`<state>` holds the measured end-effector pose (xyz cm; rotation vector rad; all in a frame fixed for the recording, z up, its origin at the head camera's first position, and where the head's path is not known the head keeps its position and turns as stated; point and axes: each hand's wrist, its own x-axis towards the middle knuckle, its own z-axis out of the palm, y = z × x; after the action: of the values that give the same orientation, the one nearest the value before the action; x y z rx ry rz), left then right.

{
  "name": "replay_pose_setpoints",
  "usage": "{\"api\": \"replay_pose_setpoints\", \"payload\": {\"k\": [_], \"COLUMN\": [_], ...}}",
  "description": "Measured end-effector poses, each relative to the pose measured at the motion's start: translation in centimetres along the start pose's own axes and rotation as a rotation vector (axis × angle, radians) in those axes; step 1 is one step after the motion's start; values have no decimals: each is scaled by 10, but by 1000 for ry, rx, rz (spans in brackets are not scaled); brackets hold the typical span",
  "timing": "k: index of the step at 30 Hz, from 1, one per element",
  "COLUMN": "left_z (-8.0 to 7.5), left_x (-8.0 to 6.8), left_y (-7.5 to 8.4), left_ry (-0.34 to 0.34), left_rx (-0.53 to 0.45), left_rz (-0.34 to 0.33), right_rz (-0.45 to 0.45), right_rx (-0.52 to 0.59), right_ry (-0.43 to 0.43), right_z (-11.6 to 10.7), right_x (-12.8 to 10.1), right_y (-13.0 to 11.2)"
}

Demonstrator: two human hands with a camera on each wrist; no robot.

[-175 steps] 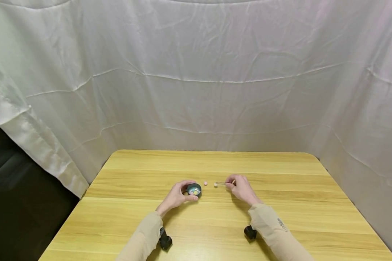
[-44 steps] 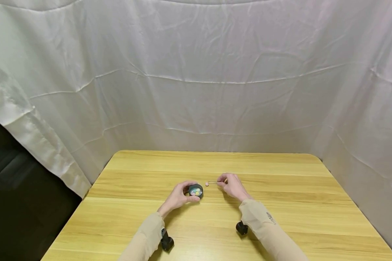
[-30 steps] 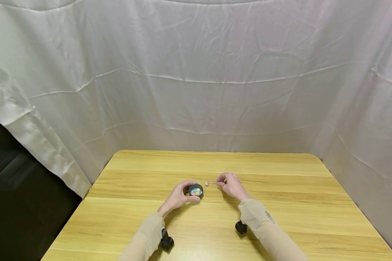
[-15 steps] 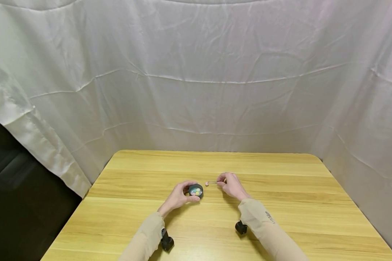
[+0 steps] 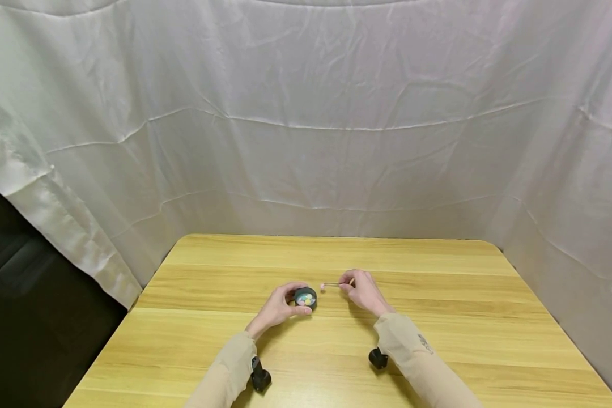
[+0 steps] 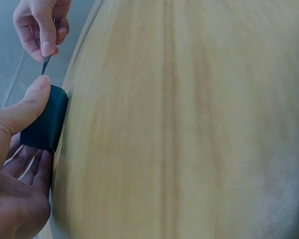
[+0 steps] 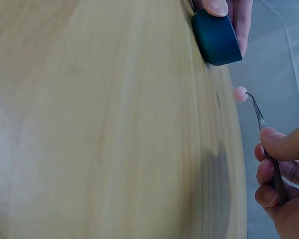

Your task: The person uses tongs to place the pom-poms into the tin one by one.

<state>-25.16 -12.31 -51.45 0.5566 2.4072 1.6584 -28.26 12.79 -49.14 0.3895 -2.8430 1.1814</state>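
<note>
Item: pink bead (image 7: 239, 94) — small, round, pale, gripped at the very tip of the tweezers (image 7: 263, 130) and lifted off the wood, just ahead of my right hand (image 5: 363, 292). I judge it near weightless, hard and smooth, so apt to squirt out sideways if the squeeze tightens or slackens; the only sound hold is across its middle, square between the two tips.

Item: tweezers — thin metal, springy, pinched between thumb and fingertips of my right hand, which is curled closed round the shaft; the points reach out to the left of that hand.

Item: dark round dish (image 5: 305, 297) — low, straight-walled, holding several pastel beads. It sits on the table between my hands, a little past the tweezer tips. My left hand (image 5: 277, 309) cups it, thumb (image 6: 31, 98) pressed on the near wall, fingers curled round the far side. I judge it light and rigid — easily slid if unsteadied.

Item: wooden table (image 5: 438, 317) — pale grain, under both hands.

Item: white cloth backdrop (image 5: 306, 124), hanging behind.
</note>
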Motion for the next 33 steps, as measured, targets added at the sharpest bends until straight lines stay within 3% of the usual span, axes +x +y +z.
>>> {"api": "replay_pose_setpoints", "payload": {"k": [16, 33], "left_z": [0, 1], "left_x": [1, 2], "left_y": [-1, -1], "left_ry": [-3, 8], "left_rx": [-1, -1], "left_rz": [5, -4], "right_rz": [-72, -200], "right_rx": [39, 33], "right_ry": [41, -10], "right_z": [-1, 5], "right_x": [-10, -16], "right_y": [-15, -25]}}
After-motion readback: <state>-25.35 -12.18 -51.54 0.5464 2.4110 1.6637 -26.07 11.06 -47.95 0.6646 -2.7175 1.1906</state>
